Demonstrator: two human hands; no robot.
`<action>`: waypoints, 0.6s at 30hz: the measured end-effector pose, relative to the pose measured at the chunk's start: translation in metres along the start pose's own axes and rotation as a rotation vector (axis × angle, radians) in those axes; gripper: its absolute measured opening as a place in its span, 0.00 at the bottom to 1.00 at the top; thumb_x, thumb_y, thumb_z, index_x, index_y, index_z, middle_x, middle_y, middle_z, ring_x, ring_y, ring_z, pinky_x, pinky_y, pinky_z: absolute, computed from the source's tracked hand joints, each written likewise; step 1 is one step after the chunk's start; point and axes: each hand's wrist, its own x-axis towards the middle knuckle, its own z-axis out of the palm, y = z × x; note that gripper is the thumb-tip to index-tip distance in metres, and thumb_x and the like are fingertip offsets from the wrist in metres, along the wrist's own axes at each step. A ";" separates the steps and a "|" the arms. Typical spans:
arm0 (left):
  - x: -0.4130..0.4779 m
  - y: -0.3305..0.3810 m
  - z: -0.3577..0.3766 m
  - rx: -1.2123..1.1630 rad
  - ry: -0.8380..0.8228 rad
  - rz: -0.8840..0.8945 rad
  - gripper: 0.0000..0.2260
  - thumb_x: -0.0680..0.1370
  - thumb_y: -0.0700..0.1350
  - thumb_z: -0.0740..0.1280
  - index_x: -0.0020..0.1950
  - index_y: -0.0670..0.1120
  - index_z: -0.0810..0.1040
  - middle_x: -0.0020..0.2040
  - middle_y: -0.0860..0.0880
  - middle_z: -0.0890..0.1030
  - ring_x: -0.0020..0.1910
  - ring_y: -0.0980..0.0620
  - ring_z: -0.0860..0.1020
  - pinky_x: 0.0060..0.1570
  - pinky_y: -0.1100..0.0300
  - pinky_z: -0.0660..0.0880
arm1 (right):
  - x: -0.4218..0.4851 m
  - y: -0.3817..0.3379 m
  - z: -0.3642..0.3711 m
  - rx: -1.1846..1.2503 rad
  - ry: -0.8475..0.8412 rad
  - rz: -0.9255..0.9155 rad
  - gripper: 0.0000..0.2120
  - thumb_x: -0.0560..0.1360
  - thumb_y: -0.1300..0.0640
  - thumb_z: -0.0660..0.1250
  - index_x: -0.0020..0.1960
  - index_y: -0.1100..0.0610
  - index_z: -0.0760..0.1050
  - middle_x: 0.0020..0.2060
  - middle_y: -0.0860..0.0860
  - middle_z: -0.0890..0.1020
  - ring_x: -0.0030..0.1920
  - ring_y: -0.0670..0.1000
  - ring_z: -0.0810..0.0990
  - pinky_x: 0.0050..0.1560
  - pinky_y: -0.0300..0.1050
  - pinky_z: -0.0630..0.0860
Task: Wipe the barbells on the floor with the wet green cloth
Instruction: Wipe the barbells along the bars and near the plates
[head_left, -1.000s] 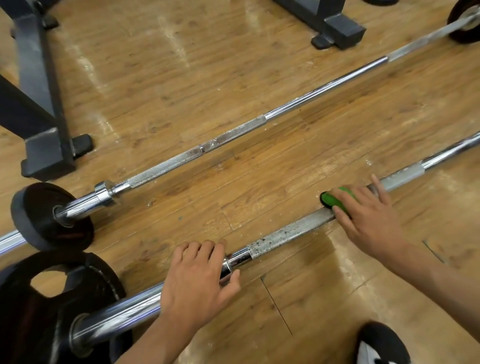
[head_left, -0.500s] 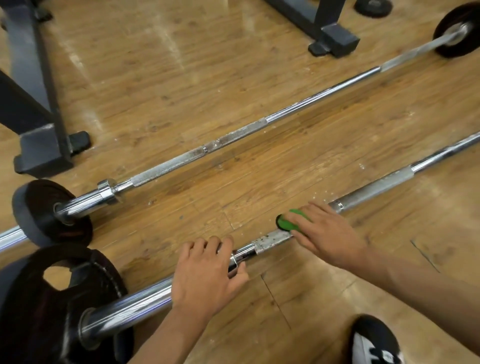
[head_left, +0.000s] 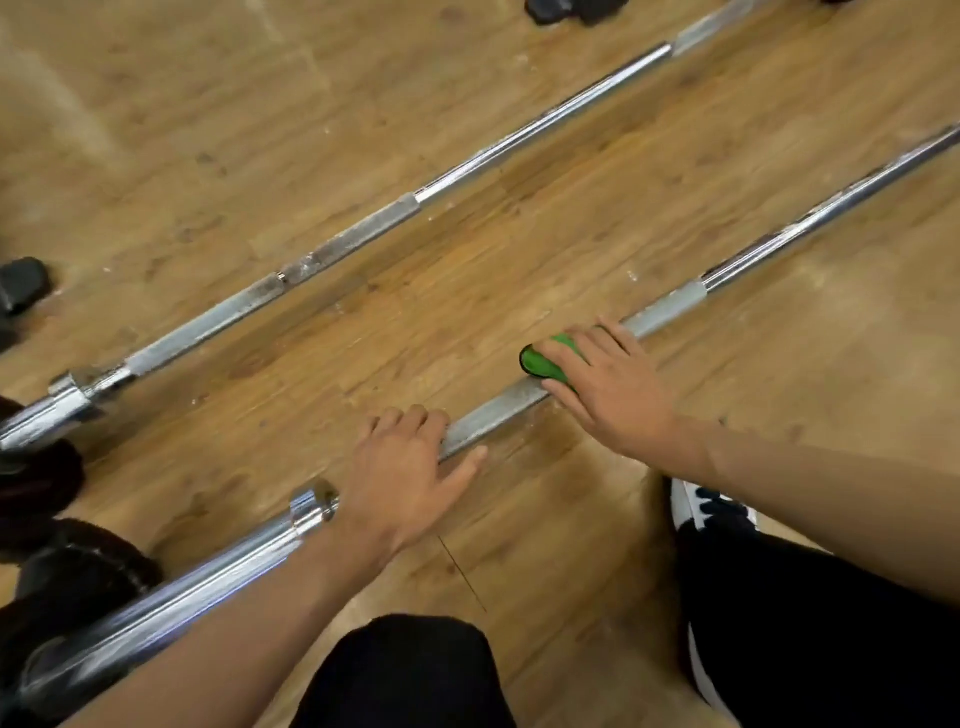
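Two steel barbells lie side by side on the wooden floor, running from lower left to upper right. On the near barbell (head_left: 498, 410) my right hand (head_left: 610, 387) presses the green cloth (head_left: 545, 361), wrapped around the rough grip section. My left hand (head_left: 402, 475) rests on the same bar just right of its shiny collar (head_left: 314, 506), fingers curled over the shaft. The far barbell (head_left: 358, 234) lies untouched behind.
Black weight plates (head_left: 57, 571) sit on the left ends of both bars. A black rack foot (head_left: 21, 283) shows at the left edge, another dark base (head_left: 569, 9) at the top. My knee (head_left: 410, 670), dark trouser leg and white shoe (head_left: 696, 506) are near the bottom.
My right hand has slid the green cloth back to the right along the near bar. My left hand has shifted right, past the collar. The camera has moved closer and lower.
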 end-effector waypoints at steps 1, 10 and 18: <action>0.010 0.013 0.008 0.022 -0.011 -0.005 0.34 0.80 0.73 0.44 0.57 0.51 0.81 0.49 0.50 0.83 0.50 0.44 0.79 0.53 0.48 0.70 | -0.002 0.005 0.006 0.021 0.063 -0.042 0.19 0.87 0.43 0.51 0.69 0.53 0.70 0.54 0.56 0.81 0.58 0.60 0.79 0.68 0.57 0.68; 0.038 0.036 0.022 0.092 0.084 -0.230 0.30 0.84 0.65 0.50 0.42 0.47 0.81 0.36 0.50 0.80 0.36 0.41 0.78 0.32 0.53 0.71 | 0.018 0.003 0.025 0.231 0.373 0.082 0.10 0.77 0.51 0.68 0.54 0.53 0.84 0.39 0.52 0.81 0.41 0.55 0.79 0.53 0.53 0.74; 0.055 0.028 0.020 0.121 0.128 -0.253 0.32 0.85 0.66 0.48 0.39 0.46 0.80 0.34 0.48 0.79 0.36 0.41 0.78 0.33 0.55 0.66 | 0.040 0.006 0.029 0.242 0.346 0.126 0.10 0.76 0.50 0.69 0.53 0.53 0.85 0.39 0.51 0.82 0.39 0.55 0.79 0.52 0.52 0.70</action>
